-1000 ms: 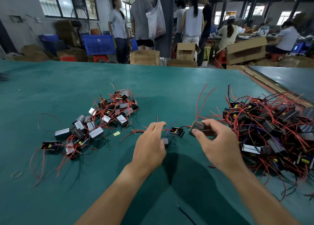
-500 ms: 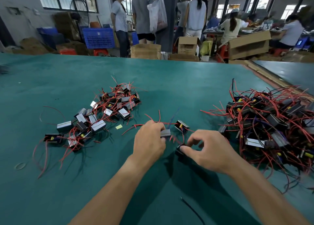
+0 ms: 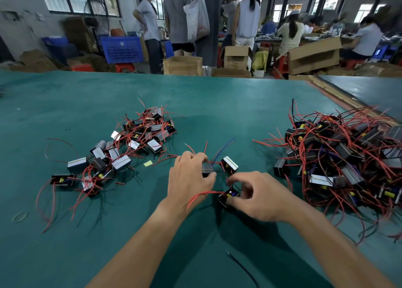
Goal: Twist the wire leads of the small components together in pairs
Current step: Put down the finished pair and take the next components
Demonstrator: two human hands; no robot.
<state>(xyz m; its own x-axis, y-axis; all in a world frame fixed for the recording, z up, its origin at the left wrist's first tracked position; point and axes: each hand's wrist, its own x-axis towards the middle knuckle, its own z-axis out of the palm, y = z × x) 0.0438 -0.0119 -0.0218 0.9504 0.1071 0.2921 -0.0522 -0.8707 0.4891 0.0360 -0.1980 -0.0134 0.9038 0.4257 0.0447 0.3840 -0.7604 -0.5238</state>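
Note:
Small black box components with silver tops and red wire leads lie on the green table (image 3: pixel 217 104). My left hand (image 3: pixel 191 176) grips one grey component (image 3: pixel 207 169) between thumb and fingers. My right hand (image 3: pixel 258 197) holds a black component with a yellow part (image 3: pixel 228 195) against the table; its red lead runs left across my left wrist. A third component (image 3: pixel 230 163) lies just beyond both hands, with a blue lead rising from it.
A pile of components with red leads (image 3: pixel 121 150) lies at the left, a bigger tangled pile (image 3: pixel 343 157) at the right. A loose black wire (image 3: pixel 241 268) lies near the front. A rubber band (image 3: pixel 20 216) sits far left. People and cardboard boxes stand beyond the table.
My right hand came from the right pile with a component and set it down in front of my left hand. The left hand stayed put, holding its component.

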